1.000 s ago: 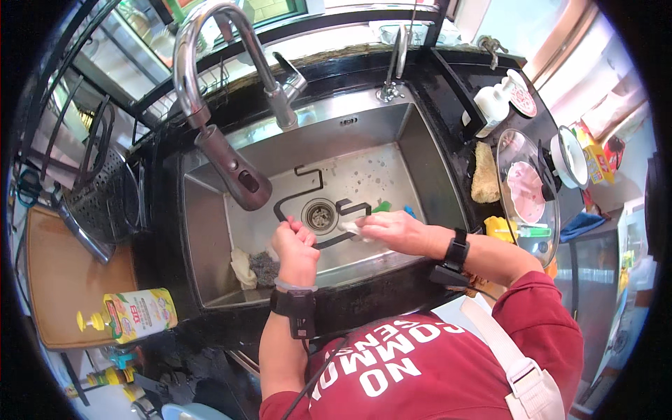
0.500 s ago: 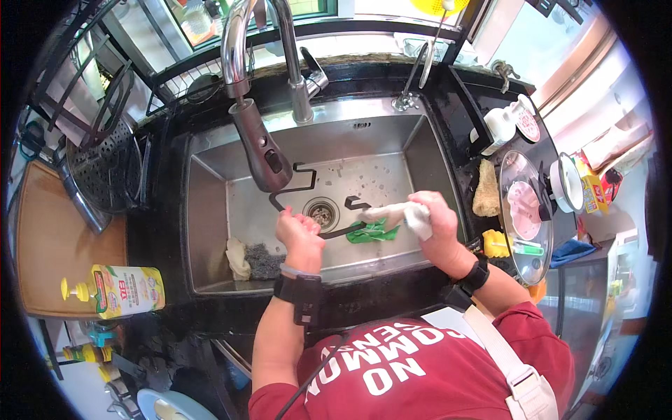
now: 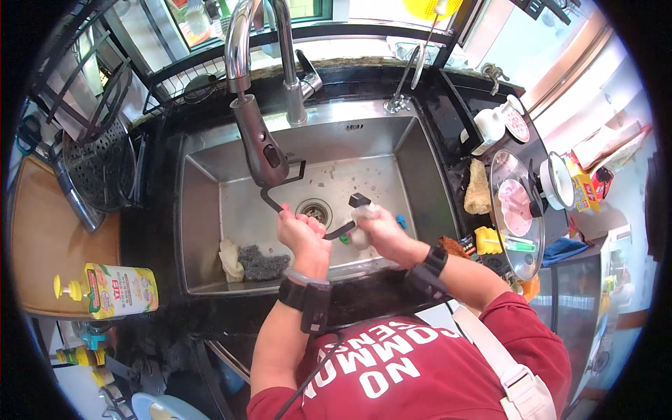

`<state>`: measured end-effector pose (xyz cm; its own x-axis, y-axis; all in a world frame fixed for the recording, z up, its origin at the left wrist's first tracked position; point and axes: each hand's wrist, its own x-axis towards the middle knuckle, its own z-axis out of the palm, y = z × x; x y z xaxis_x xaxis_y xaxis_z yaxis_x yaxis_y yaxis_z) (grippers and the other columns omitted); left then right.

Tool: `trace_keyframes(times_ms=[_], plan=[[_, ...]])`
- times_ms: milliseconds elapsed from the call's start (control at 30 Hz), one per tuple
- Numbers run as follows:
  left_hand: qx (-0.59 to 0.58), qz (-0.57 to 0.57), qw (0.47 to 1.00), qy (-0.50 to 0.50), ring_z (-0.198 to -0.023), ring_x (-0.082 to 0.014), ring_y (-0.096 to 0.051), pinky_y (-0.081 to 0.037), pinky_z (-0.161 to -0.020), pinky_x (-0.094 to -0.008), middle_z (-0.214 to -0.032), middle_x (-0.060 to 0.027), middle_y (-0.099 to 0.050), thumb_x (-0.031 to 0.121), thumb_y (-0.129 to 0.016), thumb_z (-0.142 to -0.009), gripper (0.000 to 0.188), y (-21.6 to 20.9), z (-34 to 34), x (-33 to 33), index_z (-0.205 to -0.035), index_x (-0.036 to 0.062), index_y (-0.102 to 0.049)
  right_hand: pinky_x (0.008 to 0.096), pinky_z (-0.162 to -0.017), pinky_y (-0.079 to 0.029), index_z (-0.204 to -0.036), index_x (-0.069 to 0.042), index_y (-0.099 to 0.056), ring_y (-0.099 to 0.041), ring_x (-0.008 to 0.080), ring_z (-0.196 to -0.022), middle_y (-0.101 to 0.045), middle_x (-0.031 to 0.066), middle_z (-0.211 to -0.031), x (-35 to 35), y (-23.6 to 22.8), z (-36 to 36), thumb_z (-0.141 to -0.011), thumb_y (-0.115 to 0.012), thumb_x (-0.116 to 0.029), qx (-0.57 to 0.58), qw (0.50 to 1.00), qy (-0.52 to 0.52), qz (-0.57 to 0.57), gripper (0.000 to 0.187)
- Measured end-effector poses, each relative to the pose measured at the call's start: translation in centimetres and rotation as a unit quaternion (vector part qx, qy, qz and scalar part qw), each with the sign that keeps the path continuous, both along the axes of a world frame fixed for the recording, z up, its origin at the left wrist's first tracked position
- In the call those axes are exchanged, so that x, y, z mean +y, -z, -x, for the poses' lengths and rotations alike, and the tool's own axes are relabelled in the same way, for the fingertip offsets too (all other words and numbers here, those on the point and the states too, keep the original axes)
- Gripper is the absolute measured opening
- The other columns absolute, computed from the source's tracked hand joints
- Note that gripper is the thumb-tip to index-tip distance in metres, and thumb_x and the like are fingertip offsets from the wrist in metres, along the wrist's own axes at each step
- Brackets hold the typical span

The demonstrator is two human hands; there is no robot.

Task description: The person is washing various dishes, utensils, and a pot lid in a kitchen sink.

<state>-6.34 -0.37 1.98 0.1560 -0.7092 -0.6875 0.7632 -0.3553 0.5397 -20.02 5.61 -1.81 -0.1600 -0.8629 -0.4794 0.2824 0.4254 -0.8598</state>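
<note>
My left hand [image 3: 304,238] is closed around a thin black bent bar [image 3: 341,230], perhaps part of a rack, held above the sink [image 3: 424,164]. One angled end of the bar passes beside the pull-out spray head [image 3: 260,143], which hides part of it. My right hand [image 3: 389,238] grips a whitish cloth [image 3: 360,236] pressed around the bar's right end, just under its black tip. Below the hands is the round drain [image 3: 313,211]. Bits of a green thing [image 3: 344,239] and a blue thing [image 3: 401,221] show near my right hand; the rest is hidden.
A grey scouring pad [image 3: 263,263] and a pale crumpled cloth [image 3: 229,260] lie in the sink's near left corner. On the left stands a yellow pump bottle [image 3: 120,290]. Along the right counter are a loofah [image 3: 478,187], a glass lid [image 3: 526,262] and a white bottle [image 3: 484,131].
My right hand has moved left and down, bringing the cloth onto the bar's right end. The bar has turned a little, and the green thing is now mostly covered.
</note>
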Motion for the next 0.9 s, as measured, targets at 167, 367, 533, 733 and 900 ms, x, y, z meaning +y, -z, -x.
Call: trace_keyframes(times_ms=[167,367,533,733,900], plan=[[-0.028,0.02,0.999,0.019,-0.042,-0.0078,-0.023,-0.018,-0.036,-0.0242,-0.063,0.0026,-0.03,0.024,-0.037,-0.094,0.028,-1.0,0.3,0.7,-0.12,0.0136,-0.041,0.0314,-0.061,-0.05,-0.087,-0.003,-0.057,-0.062,0.0148,-0.073,-0.061,0.0055,-0.074,-1.7,0.7,1.0,-0.081,-0.061,-0.012,0.181,0.976,-0.098,-0.074,0.011],[-0.033,-0.004,0.999,-0.006,-0.042,-0.0083,-0.026,-0.019,-0.035,-0.0244,-0.062,0.0012,-0.031,0.025,-0.033,-0.094,0.034,-0.6,-0.3,0.9,-0.124,0.0118,-0.04,0.0436,-0.062,-0.05,-0.088,-0.001,-0.05,-0.063,0.0359,-0.075,-0.062,0.0209,-0.075,-2.8,0.7,1.0,-0.072,-0.068,-0.02,0.651,0.737,-0.152,0.099,0.03],[-0.004,-0.011,0.999,-0.04,-0.042,-0.0089,-0.025,-0.019,-0.036,-0.0253,-0.062,0.0016,-0.03,0.027,-0.036,-0.095,0.024,0.5,-1.4,-0.3,-0.111,0.0109,-0.043,0.0449,-0.063,-0.049,-0.095,0.002,-0.043,-0.062,0.0375,-0.073,-0.061,0.0188,-0.069,-2.5,0.2,1.3,-0.07,-0.062,-0.009,0.644,0.708,-0.242,0.159,0.033],[0.065,-0.025,0.998,-0.004,-0.045,-0.0101,-0.031,-0.029,-0.042,-0.0267,-0.062,0.0024,-0.031,0.026,-0.037,-0.096,0.017,-0.2,-2.0,0.1,-0.086,0.0119,-0.035,0.0451,-0.062,-0.05,-0.09,0.003,-0.049,-0.063,0.0379,-0.071,-0.062,0.0213,-0.071,-1.6,-0.9,1.0,-0.075,-0.058,-0.014,0.662,0.666,-0.302,0.165,0.025],[-0.016,0.201,0.979,0.029,-0.06,-0.013,-0.047,-0.044,-0.065,-0.0303,-0.066,-0.0002,-0.042,0.037,-0.035,-0.099,0.028,-1.2,0.3,1.8,-0.099,0.0083,-0.038,0.045,-0.065,-0.05,-0.088,0.002,-0.057,-0.063,0.0378,-0.074,-0.063,0.0237,-0.075,-1.4,-2.3,-1.2,-0.078,-0.056,-0.021,0.616,0.735,-0.269,0.091,0.026]])
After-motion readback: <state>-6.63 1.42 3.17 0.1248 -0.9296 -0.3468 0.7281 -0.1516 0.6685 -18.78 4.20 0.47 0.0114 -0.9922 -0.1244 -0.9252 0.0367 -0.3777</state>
